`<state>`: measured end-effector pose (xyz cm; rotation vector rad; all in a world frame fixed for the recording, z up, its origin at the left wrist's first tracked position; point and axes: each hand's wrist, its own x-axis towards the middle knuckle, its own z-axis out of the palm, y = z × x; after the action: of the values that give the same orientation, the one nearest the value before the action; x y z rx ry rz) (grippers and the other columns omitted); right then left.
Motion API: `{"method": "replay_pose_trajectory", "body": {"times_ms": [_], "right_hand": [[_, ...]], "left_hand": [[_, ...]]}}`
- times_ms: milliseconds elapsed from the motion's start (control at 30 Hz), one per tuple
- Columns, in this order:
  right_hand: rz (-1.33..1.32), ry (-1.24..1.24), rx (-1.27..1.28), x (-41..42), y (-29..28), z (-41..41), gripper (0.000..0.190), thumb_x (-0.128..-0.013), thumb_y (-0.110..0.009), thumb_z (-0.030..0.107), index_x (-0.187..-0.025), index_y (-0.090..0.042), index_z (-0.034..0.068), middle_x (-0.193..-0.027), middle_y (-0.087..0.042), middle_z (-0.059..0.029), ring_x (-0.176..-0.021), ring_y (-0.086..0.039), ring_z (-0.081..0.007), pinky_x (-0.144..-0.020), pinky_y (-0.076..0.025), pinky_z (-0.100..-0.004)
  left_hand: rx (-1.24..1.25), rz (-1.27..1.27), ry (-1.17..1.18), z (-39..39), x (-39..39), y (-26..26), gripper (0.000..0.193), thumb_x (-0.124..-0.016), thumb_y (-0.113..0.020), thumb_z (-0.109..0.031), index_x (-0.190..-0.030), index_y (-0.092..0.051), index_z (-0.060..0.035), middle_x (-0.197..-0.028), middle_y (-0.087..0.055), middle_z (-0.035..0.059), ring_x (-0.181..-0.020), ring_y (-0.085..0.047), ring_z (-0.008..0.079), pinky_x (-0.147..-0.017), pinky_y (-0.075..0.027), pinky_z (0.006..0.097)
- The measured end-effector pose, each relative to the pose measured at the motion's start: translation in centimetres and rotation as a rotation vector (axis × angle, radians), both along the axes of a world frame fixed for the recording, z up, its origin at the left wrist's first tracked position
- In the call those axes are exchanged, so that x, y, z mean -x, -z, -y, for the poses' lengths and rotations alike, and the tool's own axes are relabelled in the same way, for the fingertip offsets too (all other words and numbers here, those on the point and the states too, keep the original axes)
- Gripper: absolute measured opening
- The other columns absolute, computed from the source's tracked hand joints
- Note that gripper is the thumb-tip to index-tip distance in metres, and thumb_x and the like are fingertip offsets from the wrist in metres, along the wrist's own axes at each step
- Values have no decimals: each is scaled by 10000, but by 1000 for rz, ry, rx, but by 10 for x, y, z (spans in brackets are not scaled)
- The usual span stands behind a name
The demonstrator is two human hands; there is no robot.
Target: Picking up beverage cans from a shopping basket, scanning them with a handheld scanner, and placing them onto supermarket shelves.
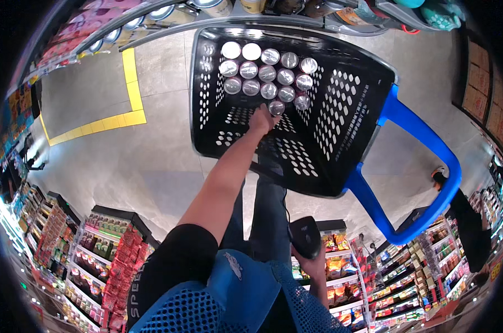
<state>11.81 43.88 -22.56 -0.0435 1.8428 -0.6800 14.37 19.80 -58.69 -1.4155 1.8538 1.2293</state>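
Note:
In front of me stands a black perforated plastic shopping basket with a large blue handle on its right. Several metal cans stand upright in it in rows, lids up, against the far side. My left hand reaches into the basket, its fingers around the nearest can, which stands in front of the rows. Low on my right side, my right hand holds a black handheld barcode scanner. The scanner's head hides part of that hand's fingers.
A shelf edge with tins and pink packs runs beyond the basket. Yellow tape marks the grey floor at left. Stocked shelves stand behind me. A person in dark clothing is at far right, below stacked cartons.

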Motion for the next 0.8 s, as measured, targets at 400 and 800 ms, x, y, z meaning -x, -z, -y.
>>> {"method": "replay_pose_trajectory", "body": {"times_ms": [400,800], "right_hand": [[-36,-46,-112,-2,26,-3,360,-664,-797,90,-964,-621,-8,-870,-681,-107,-771,-650,-152,-687,-513,-300],[-51,-98,82,5,-1,14,340,-667,-771,100,-964,-633,8,-869,-685,-115,-791,-662,-181,-696,-518,-316]], "left_hand": [[83,24,-260,-38,32,59,700,-686,-785,-307,-1146,-375,27,-1110,-537,246,-1028,-576,391,-869,-491,433],[-28,-191,-213,32,-65,-107,775,-578,-773,-252,-1219,-436,23,-1079,-607,226,-1012,-595,364,-874,-476,398]]}}
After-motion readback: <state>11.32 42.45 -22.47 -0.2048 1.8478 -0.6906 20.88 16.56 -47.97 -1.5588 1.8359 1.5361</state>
